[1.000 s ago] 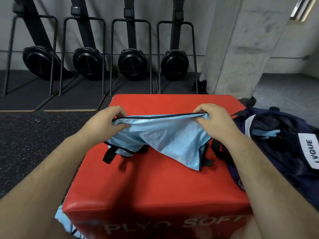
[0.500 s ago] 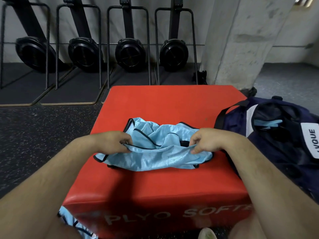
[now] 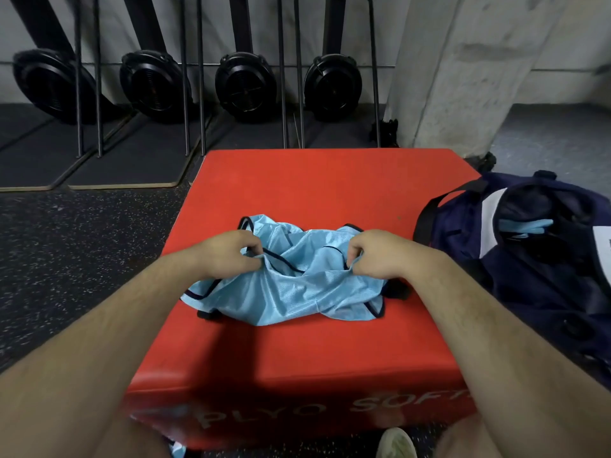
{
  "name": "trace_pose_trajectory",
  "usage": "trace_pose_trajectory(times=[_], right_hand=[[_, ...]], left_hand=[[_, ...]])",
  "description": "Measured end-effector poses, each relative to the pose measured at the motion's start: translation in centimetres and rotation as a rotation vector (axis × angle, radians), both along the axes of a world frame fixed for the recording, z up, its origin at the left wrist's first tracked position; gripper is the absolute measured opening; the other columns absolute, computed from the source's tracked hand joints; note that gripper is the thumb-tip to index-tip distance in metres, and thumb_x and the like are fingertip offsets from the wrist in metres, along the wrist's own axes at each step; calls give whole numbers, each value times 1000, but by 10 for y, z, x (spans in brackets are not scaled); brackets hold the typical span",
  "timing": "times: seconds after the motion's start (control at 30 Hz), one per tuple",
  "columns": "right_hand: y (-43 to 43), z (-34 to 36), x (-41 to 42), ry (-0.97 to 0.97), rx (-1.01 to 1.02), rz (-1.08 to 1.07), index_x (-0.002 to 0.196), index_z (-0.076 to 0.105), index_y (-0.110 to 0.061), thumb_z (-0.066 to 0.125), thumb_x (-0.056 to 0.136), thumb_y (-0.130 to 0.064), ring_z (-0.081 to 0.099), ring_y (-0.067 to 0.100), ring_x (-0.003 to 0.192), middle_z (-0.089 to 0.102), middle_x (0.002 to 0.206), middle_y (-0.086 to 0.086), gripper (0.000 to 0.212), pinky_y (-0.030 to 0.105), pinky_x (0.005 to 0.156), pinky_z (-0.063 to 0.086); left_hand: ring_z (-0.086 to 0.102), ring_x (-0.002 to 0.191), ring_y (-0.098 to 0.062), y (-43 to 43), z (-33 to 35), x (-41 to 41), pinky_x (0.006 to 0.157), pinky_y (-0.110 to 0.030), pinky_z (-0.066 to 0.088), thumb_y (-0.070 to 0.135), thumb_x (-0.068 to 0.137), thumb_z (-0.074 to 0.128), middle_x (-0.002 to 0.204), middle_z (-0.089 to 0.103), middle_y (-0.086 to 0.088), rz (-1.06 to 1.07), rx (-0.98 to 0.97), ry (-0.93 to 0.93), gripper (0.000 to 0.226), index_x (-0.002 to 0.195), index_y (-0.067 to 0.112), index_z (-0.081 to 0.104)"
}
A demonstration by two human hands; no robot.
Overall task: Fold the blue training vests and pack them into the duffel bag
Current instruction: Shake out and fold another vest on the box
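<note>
Head view: the blue vest (image 3: 291, 292) is lying crumpled on the middle of the red plyo box (image 3: 314, 183), roughly midway between its left and right edges. The left hand (image 3: 228, 256) is pinching the vest's left side with curled fingers. The right hand (image 3: 373, 256) is gripping a bunched fold on the vest's right side in the same way. The navy duffel bag (image 3: 529, 285) is sitting open just beside the box's right edge, with pale blue fabric (image 3: 525, 225) showing inside its opening.
</note>
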State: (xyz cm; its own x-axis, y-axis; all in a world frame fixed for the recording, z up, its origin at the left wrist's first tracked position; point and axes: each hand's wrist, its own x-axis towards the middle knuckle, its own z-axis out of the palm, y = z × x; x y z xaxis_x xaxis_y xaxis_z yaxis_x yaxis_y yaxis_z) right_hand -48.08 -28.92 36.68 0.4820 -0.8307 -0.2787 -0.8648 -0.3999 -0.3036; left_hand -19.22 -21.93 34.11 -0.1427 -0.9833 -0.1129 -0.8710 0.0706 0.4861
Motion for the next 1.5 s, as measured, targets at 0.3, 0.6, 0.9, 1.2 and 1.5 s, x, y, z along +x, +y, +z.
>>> trace_pose_trajectory(times=[0.3, 0.6, 0.9, 1.2, 1.5], right_hand=[[10, 16, 27, -240, -77, 108, 113, 56, -27, 60, 83, -12, 50, 13, 120, 53, 127, -8, 34, 31, 98, 44], [41, 18, 60, -546, -102, 187, 101, 56, -18, 75, 84, -24, 58, 9, 73, 63, 86, -7, 26, 38, 73, 51], [35, 26, 35, -537, -142, 134, 97, 63, -27, 70, 91, -34, 56, -6, 68, 62, 80, -15, 12, 17, 62, 40], [44, 24, 65, -628, -181, 119, 76, 56, -28, 66, 94, -36, 47, 8, 59, 56, 67, -8, 22, 27, 56, 37], [41, 26, 64, -684, -181, 100, 77, 59, -26, 72, 89, -44, 48, 3, 55, 58, 65, -9, 24, 25, 56, 41]], left_hand=[[59, 83, -11, 8, 40, -30, 73, -18, 45, 1, 85, 63, 88, 66, 3, -76, -292, 202, 16, 91, 14, 69], [66, 87, -25, 24, 59, -48, 80, -44, 53, 3, 81, 67, 94, 68, -2, -126, -231, 307, 31, 100, 21, 50], [52, 62, -3, 37, 62, -22, 65, -30, 44, 16, 88, 66, 71, 60, 10, 76, -143, 223, 11, 86, 26, 61], [53, 57, 0, 40, 70, -33, 54, -14, 41, 11, 88, 73, 70, 62, 13, 78, -117, 450, 13, 97, 13, 64], [66, 77, -12, 41, 75, -27, 75, -24, 53, 11, 89, 73, 87, 71, -1, 145, -229, 417, 8, 94, 16, 69]])
